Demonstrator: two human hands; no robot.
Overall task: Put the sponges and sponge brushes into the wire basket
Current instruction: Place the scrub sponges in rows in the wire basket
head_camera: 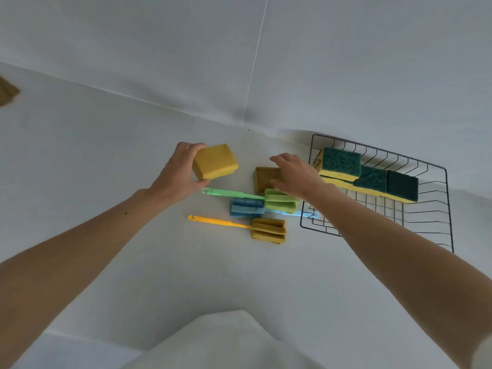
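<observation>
My left hand [179,173] grips a yellow sponge [215,161], lifted and tilted above the white table. My right hand [295,173] lies with spread fingers on a second, darker yellow sponge [263,178]; whether it grips it I cannot tell. Three sponge brushes lie in front of my hands: a green one [279,199], a blue one [246,207] and a yellow one [267,230]. The black wire basket [450,209] stands at the right and holds three green-topped yellow sponges [342,162].
A white wall runs right behind the table [133,249], and the basket stands close to it. A brown object [6,93] shows at the far left edge. A white cloth-like shape [226,342] fills the bottom centre.
</observation>
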